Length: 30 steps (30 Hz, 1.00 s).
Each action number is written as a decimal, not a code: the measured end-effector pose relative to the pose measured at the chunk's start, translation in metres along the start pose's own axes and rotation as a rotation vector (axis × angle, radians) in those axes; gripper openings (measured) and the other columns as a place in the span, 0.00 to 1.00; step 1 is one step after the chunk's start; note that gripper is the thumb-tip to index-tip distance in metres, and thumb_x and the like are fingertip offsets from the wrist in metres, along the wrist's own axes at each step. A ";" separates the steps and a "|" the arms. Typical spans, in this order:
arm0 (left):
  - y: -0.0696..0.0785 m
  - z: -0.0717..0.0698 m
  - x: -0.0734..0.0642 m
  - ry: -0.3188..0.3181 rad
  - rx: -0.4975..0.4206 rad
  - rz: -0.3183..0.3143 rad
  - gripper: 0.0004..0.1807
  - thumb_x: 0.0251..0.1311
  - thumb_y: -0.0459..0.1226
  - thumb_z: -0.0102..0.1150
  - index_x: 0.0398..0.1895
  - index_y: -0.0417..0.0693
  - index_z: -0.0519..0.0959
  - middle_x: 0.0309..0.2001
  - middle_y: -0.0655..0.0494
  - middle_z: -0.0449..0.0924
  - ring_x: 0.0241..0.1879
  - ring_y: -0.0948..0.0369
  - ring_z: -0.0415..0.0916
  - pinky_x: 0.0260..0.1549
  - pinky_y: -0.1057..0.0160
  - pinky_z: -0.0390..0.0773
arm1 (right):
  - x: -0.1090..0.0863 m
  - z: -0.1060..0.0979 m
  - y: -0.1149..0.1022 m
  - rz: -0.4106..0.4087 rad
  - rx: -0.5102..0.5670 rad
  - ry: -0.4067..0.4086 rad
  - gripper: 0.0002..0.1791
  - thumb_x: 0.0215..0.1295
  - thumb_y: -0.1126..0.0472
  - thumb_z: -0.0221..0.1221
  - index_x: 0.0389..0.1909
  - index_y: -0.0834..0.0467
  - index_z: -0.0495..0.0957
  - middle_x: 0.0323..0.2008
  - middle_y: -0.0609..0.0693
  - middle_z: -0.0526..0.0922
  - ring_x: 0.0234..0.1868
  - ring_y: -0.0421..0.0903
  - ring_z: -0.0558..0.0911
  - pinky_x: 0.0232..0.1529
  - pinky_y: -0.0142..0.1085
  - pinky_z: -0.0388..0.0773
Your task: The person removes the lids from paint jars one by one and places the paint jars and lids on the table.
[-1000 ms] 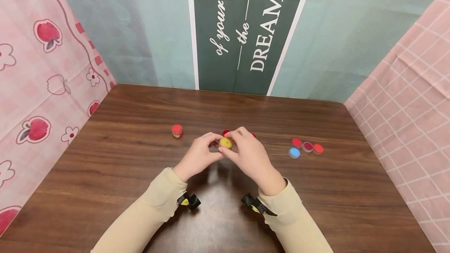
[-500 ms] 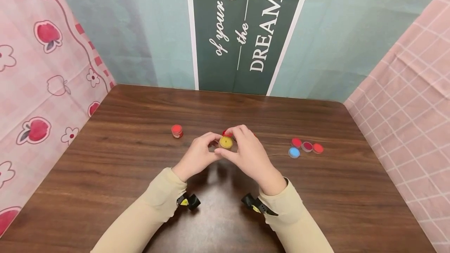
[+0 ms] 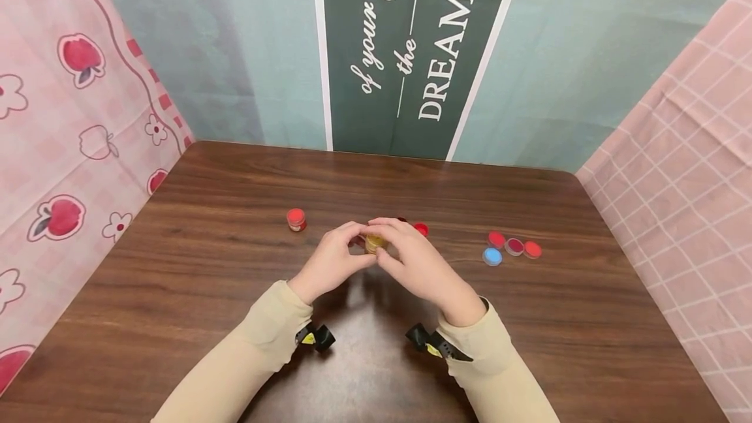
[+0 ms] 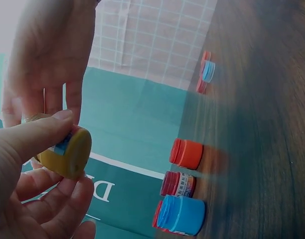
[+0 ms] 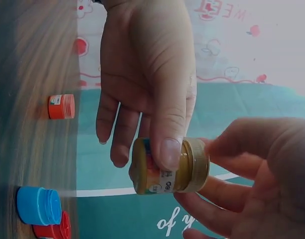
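A small yellow paint jar (image 3: 374, 244) is held up between both hands over the middle of the table. My left hand (image 3: 331, 254) grips its body, the thumb lying across the label in the right wrist view. The ribbed, see-through lid (image 5: 197, 164) sits on the jar. Around that lid are the thumb and fingers of my right hand (image 3: 416, 263). In the left wrist view the jar is tilted on its side, its yellow base (image 4: 80, 154) facing the camera.
Behind the hands stand an orange-red jar (image 4: 186, 153), a dark red jar (image 4: 178, 184) and a blue jar (image 4: 182, 215). A red lidded jar (image 3: 296, 219) is farther left. Right of the hands lie a blue lid (image 3: 492, 256) and several red lids (image 3: 514, 247).
The right fingers loosened from the lid, then closed over it again, now covering much of its top. The left hand and the jar have hardly moved.
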State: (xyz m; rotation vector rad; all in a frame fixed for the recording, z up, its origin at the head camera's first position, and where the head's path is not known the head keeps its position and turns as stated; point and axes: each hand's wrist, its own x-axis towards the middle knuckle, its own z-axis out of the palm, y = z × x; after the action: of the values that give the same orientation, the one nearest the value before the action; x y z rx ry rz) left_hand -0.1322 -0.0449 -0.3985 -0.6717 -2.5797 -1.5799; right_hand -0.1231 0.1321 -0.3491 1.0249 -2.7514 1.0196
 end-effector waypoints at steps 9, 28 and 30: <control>0.000 0.001 -0.001 0.003 0.007 -0.004 0.15 0.49 0.34 0.68 0.42 0.42 0.79 0.39 0.56 0.77 0.38 0.60 0.76 0.41 0.53 0.76 | 0.001 0.006 -0.001 0.156 -0.138 0.101 0.21 0.54 0.50 0.66 0.44 0.58 0.77 0.38 0.49 0.75 0.35 0.44 0.75 0.36 0.36 0.74; 0.002 0.001 0.000 0.002 -0.014 0.027 0.14 0.50 0.33 0.67 0.41 0.41 0.79 0.38 0.55 0.77 0.38 0.60 0.75 0.45 0.50 0.75 | 0.002 0.004 -0.001 0.158 -0.150 0.153 0.28 0.51 0.46 0.68 0.49 0.58 0.76 0.40 0.50 0.75 0.38 0.45 0.75 0.37 0.38 0.74; 0.002 0.001 0.000 0.001 -0.011 0.024 0.14 0.50 0.33 0.68 0.41 0.42 0.79 0.38 0.56 0.77 0.37 0.61 0.75 0.44 0.52 0.75 | 0.002 0.005 -0.001 0.167 -0.158 0.153 0.26 0.51 0.48 0.68 0.47 0.58 0.77 0.38 0.49 0.75 0.34 0.44 0.74 0.34 0.37 0.73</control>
State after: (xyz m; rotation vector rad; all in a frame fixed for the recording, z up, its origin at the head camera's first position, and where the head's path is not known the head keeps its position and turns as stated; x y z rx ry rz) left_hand -0.1314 -0.0434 -0.3966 -0.6994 -2.5542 -1.5883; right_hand -0.1234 0.1276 -0.3518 0.6760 -2.7730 0.8407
